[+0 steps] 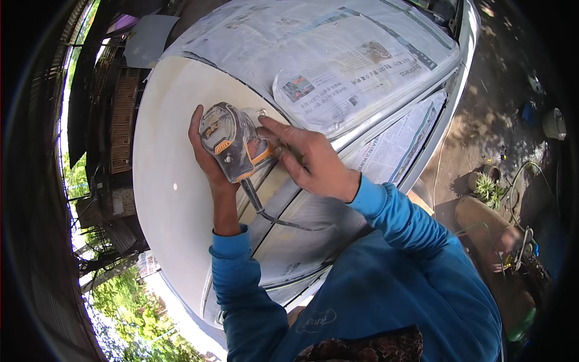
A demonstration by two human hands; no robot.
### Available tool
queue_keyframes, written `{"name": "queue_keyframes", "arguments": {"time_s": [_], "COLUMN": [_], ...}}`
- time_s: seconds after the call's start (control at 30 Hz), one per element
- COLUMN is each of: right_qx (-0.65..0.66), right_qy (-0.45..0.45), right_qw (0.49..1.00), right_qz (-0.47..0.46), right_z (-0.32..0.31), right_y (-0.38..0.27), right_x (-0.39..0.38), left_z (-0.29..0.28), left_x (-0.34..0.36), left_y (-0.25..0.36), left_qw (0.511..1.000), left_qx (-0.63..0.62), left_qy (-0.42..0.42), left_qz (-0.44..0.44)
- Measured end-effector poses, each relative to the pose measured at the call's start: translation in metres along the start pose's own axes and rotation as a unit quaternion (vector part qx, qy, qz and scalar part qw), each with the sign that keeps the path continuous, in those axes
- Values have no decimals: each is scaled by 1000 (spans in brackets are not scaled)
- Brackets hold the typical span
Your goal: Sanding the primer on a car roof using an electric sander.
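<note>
Tilted on its side above the pale panel, a dusty grey and orange power sander rests in my left hand. That hand is closed around the sander's body, with the thumb up along its far left side. My right hand reaches in from the right, its bent fingers gripping the edge of the sander's base. The pad face is mostly hidden by these fingers, so any sanding disc cannot be made out. From the sander's lower end a dark cord trails right across the panel.
Beneath my hands spreads a curved, off-white car body panel. Newspaper sheets mask the glass beyond it. At right, a bucket, a potted plant and a thin hose are on the shaded ground.
</note>
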State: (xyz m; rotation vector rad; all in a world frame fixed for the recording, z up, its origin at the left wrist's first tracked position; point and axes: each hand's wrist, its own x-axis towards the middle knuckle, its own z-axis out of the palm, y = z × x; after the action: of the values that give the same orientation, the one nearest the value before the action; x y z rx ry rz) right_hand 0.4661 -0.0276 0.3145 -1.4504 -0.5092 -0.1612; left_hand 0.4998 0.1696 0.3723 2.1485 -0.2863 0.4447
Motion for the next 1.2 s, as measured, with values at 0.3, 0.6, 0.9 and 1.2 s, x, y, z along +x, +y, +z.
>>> {"name": "queue_keyframes", "arguments": {"time_s": [0.3,0.6,0.9,1.2], "right_qx": [-234,-268,-257,-248], "right_qy": [276,271,275,281], "right_qw": [932,924,926,927], "right_qz": [-23,18,22,27], "right_z": [-108,-106,-104,-105], "right_y": [92,102,105,107], "right_x": [-7,-13,-12,-14], "left_z": [24,23,18,19], "left_x": [-6,-8,1,6], "left_y": [40,35,22,24], "left_qw": [995,986,986,981], "left_qx": [100,157,151,175], "left_qy": [18,30,41,17], "left_qz": [10,56,52,82]}}
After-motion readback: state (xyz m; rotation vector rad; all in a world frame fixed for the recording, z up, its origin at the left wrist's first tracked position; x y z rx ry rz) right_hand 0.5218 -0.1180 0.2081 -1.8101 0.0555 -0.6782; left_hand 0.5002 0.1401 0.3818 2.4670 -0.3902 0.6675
